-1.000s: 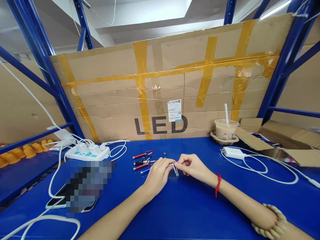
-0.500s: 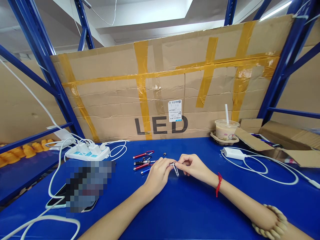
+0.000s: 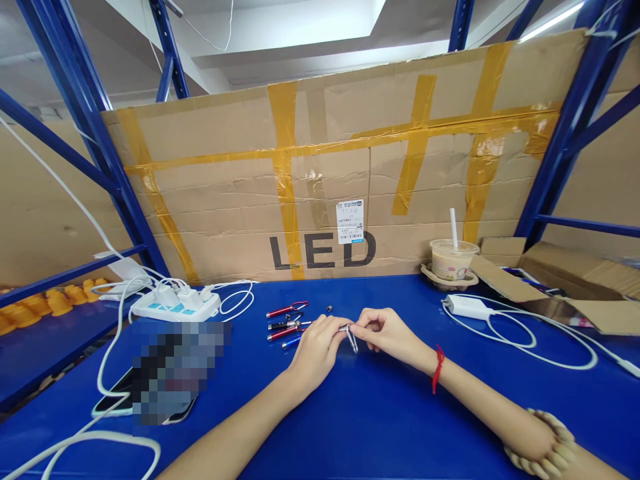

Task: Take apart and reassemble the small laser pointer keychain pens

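Observation:
My left hand (image 3: pixel 316 348) is closed around a silver keychain penlight (image 3: pixel 343 329), most of which its fingers hide. A silver clip (image 3: pixel 353 340) hangs from the penlight's right end, between my two hands. There, my right hand (image 3: pixel 385 331) pinches the end of the penlight with thumb and forefinger. To the left of my left hand lie a red penlight (image 3: pixel 279 312), a black penlight (image 3: pixel 278 326), a second red penlight (image 3: pixel 283 333) and a blue penlight (image 3: pixel 291 343), partly covered by the hand. Just beyond my fingers sits a small dark metal cap (image 3: pixel 329 308).
On the left are a white power strip (image 3: pixel 175 308) with cables and a phone (image 3: pixel 115 393) beside a blurred area. A drink cup (image 3: pixel 453 260), a white adapter (image 3: pixel 469 307) and an open cardboard box (image 3: pixel 570 280) stand right. A cardboard sheet (image 3: pixel 230 213) closes off the back.

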The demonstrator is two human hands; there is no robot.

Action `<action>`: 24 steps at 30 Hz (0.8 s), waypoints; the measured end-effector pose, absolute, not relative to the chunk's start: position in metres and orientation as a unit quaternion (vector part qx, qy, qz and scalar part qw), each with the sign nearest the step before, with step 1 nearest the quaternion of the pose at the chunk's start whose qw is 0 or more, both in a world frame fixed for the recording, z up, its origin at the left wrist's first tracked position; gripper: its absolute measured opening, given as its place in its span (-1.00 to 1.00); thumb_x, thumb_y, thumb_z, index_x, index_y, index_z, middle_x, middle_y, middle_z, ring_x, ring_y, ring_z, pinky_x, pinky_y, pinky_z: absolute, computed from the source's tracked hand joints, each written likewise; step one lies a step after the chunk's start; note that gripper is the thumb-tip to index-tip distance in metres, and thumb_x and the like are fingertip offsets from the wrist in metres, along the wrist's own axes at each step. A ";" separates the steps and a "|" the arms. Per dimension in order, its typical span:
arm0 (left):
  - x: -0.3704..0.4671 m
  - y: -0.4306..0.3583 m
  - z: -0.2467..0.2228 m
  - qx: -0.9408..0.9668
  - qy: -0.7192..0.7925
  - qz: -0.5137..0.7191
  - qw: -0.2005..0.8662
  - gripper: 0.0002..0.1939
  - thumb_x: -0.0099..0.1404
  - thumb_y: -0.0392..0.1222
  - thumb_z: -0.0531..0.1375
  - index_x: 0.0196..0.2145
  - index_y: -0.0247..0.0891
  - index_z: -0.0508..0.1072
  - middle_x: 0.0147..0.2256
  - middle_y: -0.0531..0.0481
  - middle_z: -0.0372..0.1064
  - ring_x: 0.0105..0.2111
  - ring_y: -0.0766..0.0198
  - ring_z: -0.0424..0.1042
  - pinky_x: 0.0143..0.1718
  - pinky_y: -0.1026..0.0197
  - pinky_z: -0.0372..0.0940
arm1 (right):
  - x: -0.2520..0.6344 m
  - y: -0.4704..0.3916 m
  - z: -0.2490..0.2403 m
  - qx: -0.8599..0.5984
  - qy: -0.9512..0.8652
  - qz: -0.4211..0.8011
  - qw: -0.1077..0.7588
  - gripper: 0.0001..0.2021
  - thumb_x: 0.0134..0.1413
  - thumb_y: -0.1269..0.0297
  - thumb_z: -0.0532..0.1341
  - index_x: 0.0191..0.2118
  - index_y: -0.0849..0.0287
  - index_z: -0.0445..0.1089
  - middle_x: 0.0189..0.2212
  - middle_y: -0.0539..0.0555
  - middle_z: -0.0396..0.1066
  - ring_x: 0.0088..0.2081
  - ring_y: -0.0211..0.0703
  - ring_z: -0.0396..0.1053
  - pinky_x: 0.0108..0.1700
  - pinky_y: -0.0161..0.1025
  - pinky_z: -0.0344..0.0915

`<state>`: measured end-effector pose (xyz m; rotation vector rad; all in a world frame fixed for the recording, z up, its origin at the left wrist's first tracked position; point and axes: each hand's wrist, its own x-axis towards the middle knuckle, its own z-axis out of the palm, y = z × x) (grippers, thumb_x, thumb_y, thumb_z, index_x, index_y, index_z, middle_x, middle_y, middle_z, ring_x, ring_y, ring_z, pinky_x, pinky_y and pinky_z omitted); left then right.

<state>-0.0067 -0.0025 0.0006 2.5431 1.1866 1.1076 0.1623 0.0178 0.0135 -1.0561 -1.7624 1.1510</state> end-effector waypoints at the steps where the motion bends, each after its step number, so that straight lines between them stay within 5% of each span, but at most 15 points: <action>1: -0.007 -0.003 0.001 0.841 0.393 0.366 0.063 -0.78 0.32 -0.25 -0.08 -0.22 -0.21 0.33 -0.27 0.02 0.39 -0.32 0.29 0.27 -0.22 0.21 0.19 | 0.162 0.018 0.014 -0.413 -0.691 0.453 0.383 -0.64 -0.31 0.00 0.29 -0.58 0.24 0.28 -0.78 -0.10 0.19 -0.72 -0.40 0.14 -0.67 -0.42 0.07; 24: -0.007 -0.002 0.000 0.842 0.393 0.364 0.062 -0.79 0.32 -0.25 -0.07 -0.21 -0.20 0.34 -0.27 0.02 0.39 -0.31 0.27 0.27 -0.23 0.20 0.19 | 0.161 0.017 0.015 -0.419 -0.688 0.456 0.378 -0.62 -0.34 -0.03 0.29 -0.59 0.23 0.28 -0.79 -0.10 0.20 -0.73 -0.41 0.13 -0.68 -0.42 0.07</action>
